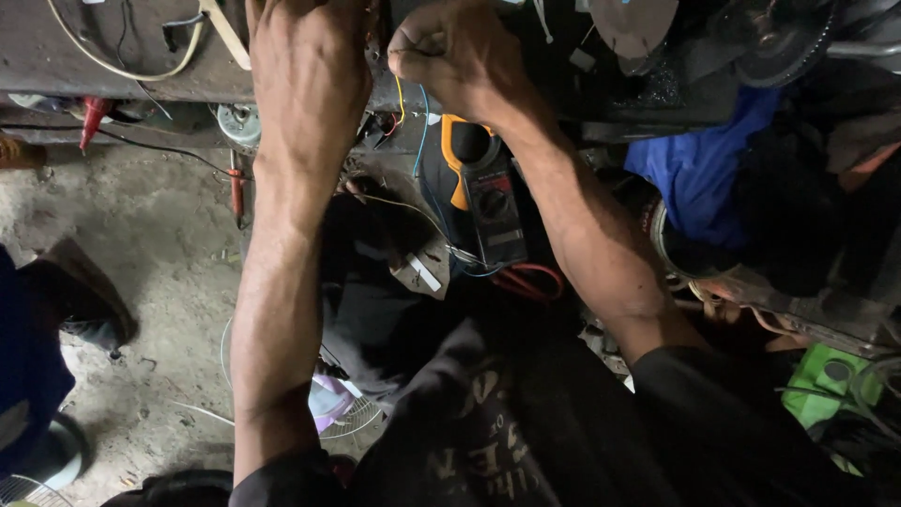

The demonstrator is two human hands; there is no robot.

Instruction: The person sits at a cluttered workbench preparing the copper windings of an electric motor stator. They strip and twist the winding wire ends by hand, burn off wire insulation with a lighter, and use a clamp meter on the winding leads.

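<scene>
Left hand: raised to the top edge of view, back of hand to the camera, fingers cut off by the frame; whether closed on anything, cannot tell.

Right hand: curled into a tight pinch, thumb against forefinger, closed on the upper end of thin yellow and blue insulated wires that drop from just below the knuckles toward the bench.

Orange-and-black clamp meter with round dial: lying flat directly beneath the right wrist, apart from both hands, near the wires' lower run.

Red looped lead: just beside the meter's lower end.

Red-handled screwdriver: lying left of the left forearm, on grey concrete floor.

Cream flat cable: looping across dark wooden bench top, upper left.

Blue cloth: bunched at right, well apart.

Green plastic part: lower right.

White wire fan grille: below, between the forearms.

Handling note, as judgement: work point mostly hidden above the frame; best done with the pinch kept close to the wire ends, slack kept clear of the meter, left hand steadying whatever the wires join.
</scene>
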